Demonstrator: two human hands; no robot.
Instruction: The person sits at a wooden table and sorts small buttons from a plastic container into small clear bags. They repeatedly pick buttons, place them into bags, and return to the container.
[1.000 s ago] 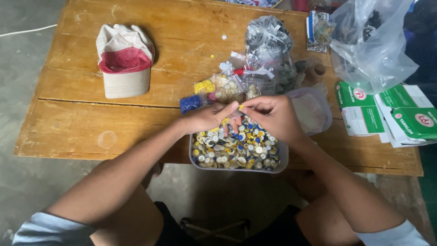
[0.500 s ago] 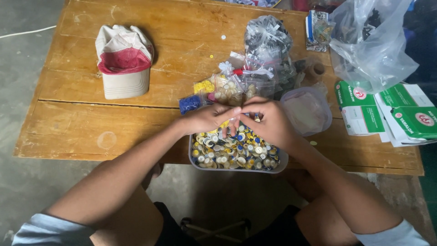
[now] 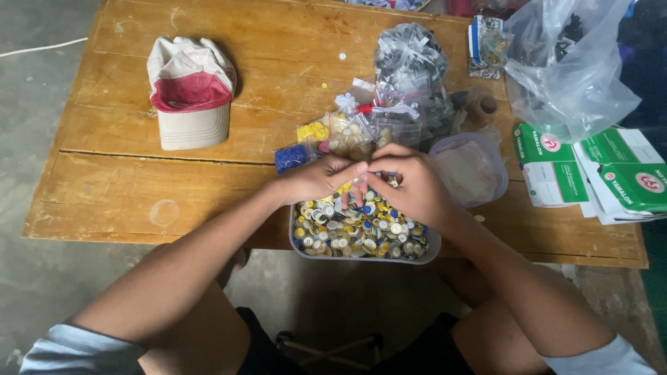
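A grey plastic tray full of several small round buttons, white, yellow and blue, sits at the near edge of a wooden table. My left hand and my right hand meet over the tray's far side, fingertips pressed together. Something small seems pinched between them, but the fingers hide it. Both hands hover just above the button pile.
Small clear bags of sorted buttons lie behind the tray, with a knotted bag of dark pieces. A clear lid rests to the right. A red and white cap, a large plastic bag and green-white boxes are also there.
The hands stay together over the tray; the fingers shift only slightly. Nothing else moved.
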